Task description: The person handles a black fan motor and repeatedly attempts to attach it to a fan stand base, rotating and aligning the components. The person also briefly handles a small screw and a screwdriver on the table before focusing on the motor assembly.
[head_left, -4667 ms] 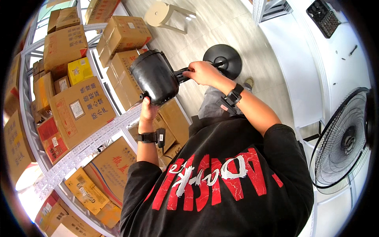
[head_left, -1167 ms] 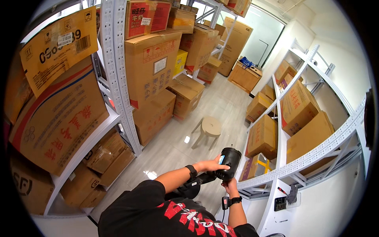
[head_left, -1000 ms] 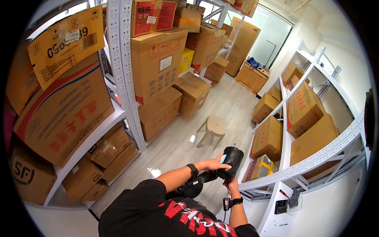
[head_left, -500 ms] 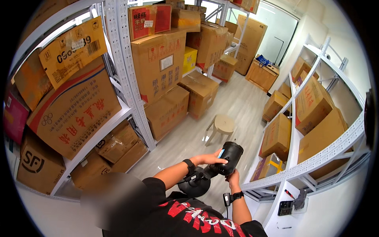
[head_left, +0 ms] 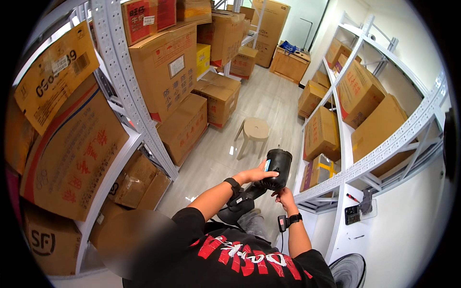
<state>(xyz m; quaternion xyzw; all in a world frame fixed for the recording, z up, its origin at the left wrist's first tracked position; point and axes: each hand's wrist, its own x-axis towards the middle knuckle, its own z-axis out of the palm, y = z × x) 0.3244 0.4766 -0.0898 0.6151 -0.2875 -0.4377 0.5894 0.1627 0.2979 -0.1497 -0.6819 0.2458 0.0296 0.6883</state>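
Observation:
A black fan motor housing (head_left: pixel 279 163), shaped like a cylinder with a thin metal shaft at its upper end, is held tilted in front of me. My left hand (head_left: pixel 257 175) is closed around its left side, thumb across the black shell. Below the housing, my right hand (head_left: pixel 286 198) has its fingers pinched together close to the lower end; what they hold, if anything, is hidden. A black neck (head_left: pixel 252 192) runs down from the housing to a round black base (head_left: pixel 237 211), partly behind my left arm.
A beige stool (head_left: pixel 255 128) stands ahead on the floor. Cardboard boxes (head_left: pixel 165 72) fill shelves on both sides. On the white shelf (head_left: pixel 338 240) at right lie a red screwdriver (head_left: pixel 353 198), a grey glove (head_left: pixel 366 202) and a phone (head_left: pixel 352 215). A fan grille (head_left: pixel 349 271) sits lower right.
The view has shifted, so the shelves and stool appear further left and higher. The fan motor housing looks more upright. Both hands stay at it, and a fan grille has come into view.

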